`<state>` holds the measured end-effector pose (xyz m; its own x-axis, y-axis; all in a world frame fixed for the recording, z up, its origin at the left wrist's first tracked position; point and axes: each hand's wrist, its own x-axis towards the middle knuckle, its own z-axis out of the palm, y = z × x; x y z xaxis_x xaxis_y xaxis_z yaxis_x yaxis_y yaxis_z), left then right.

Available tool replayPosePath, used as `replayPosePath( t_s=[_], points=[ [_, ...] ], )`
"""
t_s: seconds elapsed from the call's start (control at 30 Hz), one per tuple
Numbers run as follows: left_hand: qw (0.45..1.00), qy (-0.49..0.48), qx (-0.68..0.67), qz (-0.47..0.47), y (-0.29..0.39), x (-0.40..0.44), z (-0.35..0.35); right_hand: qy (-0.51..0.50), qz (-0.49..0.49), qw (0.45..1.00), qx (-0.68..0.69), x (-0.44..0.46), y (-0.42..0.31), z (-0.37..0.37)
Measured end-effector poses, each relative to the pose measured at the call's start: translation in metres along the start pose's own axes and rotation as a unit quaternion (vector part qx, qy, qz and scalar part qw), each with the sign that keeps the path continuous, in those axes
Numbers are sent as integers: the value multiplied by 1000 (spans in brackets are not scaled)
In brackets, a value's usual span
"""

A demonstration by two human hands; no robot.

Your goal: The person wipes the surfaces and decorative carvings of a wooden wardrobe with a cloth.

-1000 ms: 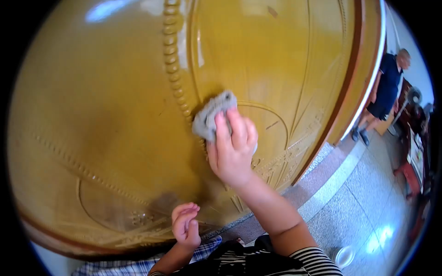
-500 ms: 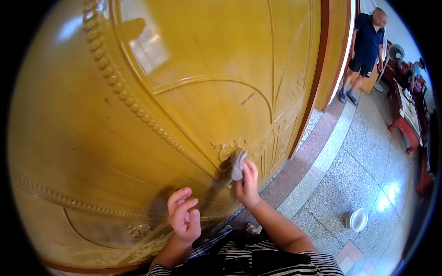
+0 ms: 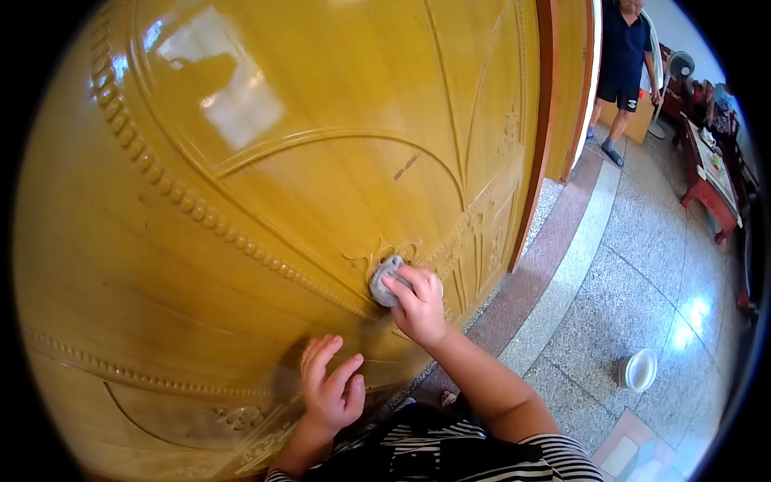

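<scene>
Right hand (image 3: 419,312) is holding grey cloth (image 3: 387,283) against carved wooden door (image 3: 313,217).
Left hand (image 3: 330,391) is hanging near it, loosely spread.

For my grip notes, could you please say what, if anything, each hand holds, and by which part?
The right hand holds a bunched grey cloth by its side nearest the palm; the left hand holds nothing.

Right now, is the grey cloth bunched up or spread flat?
Bunched: the grey cloth shows as a compact wad in the right hand.
</scene>
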<state>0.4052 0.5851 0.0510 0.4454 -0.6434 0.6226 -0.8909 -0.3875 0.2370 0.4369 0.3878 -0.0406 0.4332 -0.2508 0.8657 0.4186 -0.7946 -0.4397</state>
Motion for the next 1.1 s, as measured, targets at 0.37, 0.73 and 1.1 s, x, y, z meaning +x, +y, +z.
replayPosePath(
  t_s=[0.37,0.73,1.1],
  points=[
    [1000,13,-5,2,-9,0,3,-12,26,999,17,44,-26,-11],
    [1000,6,-3,16,-11,8,6,-66,-64,995,-49,57,-11,-32],
    [1000,12,-18,17,-14,2,10,-42,-13,999,29,52,-34,-14]
  ],
)
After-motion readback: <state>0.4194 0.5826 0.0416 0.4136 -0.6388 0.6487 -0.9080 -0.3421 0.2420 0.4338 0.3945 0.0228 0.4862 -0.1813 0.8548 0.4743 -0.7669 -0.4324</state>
